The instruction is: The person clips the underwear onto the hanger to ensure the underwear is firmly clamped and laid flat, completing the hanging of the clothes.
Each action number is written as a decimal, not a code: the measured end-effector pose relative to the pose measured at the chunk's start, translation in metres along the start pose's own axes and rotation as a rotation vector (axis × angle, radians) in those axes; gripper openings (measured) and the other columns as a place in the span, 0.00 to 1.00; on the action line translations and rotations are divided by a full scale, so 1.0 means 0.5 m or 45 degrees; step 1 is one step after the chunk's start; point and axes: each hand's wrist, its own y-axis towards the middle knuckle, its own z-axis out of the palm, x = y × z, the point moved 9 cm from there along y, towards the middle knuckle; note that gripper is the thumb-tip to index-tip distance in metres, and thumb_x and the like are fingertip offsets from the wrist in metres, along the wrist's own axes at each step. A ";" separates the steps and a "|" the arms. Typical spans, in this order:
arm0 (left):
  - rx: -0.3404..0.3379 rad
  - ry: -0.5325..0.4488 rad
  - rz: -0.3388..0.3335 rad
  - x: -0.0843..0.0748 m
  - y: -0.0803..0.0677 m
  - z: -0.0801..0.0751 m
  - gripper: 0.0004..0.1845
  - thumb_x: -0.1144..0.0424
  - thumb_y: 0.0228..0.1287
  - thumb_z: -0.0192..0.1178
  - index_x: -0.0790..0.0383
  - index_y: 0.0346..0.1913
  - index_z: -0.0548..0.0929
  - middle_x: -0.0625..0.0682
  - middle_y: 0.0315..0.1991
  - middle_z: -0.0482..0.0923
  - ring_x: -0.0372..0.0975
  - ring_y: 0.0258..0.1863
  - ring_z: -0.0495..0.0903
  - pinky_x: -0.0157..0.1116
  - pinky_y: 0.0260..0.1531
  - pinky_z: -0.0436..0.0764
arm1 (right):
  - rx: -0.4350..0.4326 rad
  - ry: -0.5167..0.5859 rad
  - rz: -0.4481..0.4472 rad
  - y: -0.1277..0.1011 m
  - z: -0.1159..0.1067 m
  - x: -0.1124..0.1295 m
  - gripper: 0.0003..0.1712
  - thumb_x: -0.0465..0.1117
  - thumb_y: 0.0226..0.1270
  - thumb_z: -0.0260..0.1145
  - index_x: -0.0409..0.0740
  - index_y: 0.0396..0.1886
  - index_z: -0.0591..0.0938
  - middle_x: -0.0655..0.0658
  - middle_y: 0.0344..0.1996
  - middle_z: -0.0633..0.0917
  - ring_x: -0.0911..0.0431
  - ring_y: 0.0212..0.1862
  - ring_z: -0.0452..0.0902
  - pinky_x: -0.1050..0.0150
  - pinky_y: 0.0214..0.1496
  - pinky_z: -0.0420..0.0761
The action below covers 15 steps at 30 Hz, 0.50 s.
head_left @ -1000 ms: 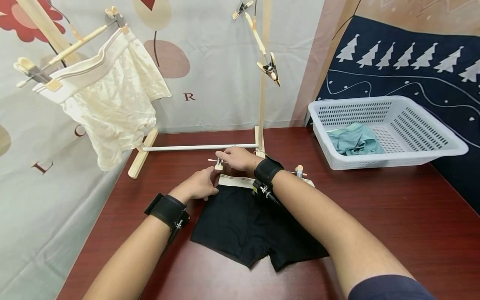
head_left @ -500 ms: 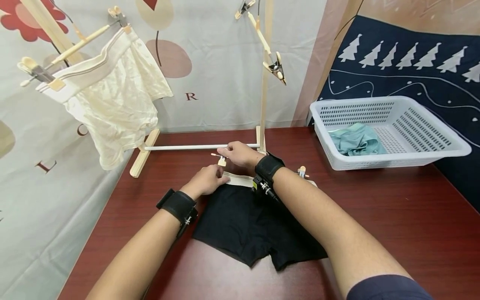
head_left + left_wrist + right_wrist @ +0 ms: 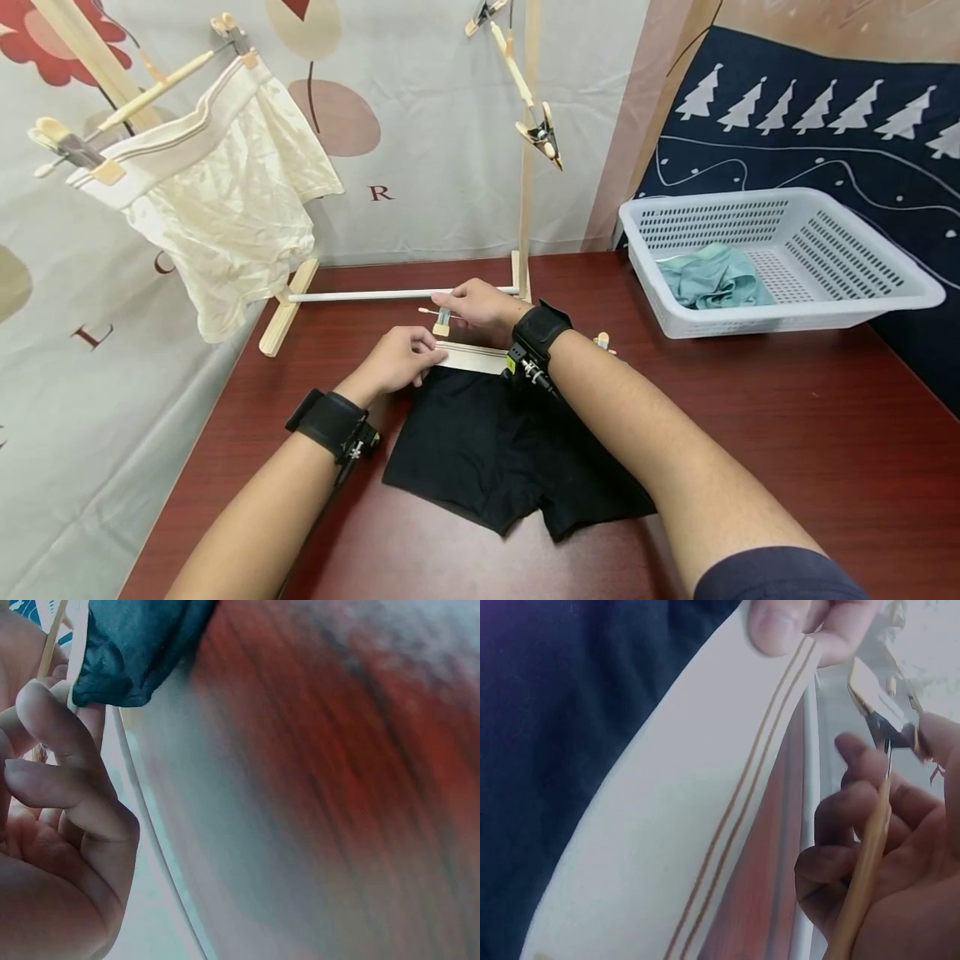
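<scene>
At the waistband [image 3: 474, 357], right hand [image 3: 480, 307] and clip [image 3: 442, 321] slightly farther back.

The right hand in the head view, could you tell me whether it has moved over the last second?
Yes. The right hand, gripping a clip, has moved away from the person, toward the rack's white base rod, which it now almost touches.
</scene>
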 end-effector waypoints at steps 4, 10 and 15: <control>-0.015 -0.057 0.023 0.000 -0.007 -0.008 0.10 0.57 0.69 0.64 0.61 0.38 0.82 0.51 0.18 0.78 0.40 0.14 0.76 0.39 0.26 0.79 | 0.025 -0.019 -0.035 -0.004 0.004 0.008 0.26 0.59 0.77 0.54 0.45 0.30 0.84 0.49 0.23 0.80 0.55 0.29 0.76 0.64 0.37 0.74; -0.031 -0.106 0.034 0.004 -0.015 -0.016 0.10 0.57 0.70 0.63 0.62 0.42 0.84 0.54 0.24 0.83 0.41 0.15 0.78 0.37 0.25 0.79 | -0.009 0.079 -0.072 -0.002 0.002 0.009 0.23 0.55 0.75 0.59 0.43 0.25 0.81 0.50 0.19 0.77 0.50 0.30 0.75 0.66 0.35 0.72; -0.043 -0.149 0.026 0.008 -0.016 -0.021 0.10 0.58 0.71 0.61 0.63 0.43 0.84 0.51 0.20 0.79 0.41 0.17 0.79 0.36 0.24 0.78 | -0.023 0.149 -0.106 0.000 0.002 0.009 0.21 0.51 0.74 0.62 0.45 0.22 0.81 0.52 0.14 0.73 0.50 0.27 0.73 0.68 0.30 0.71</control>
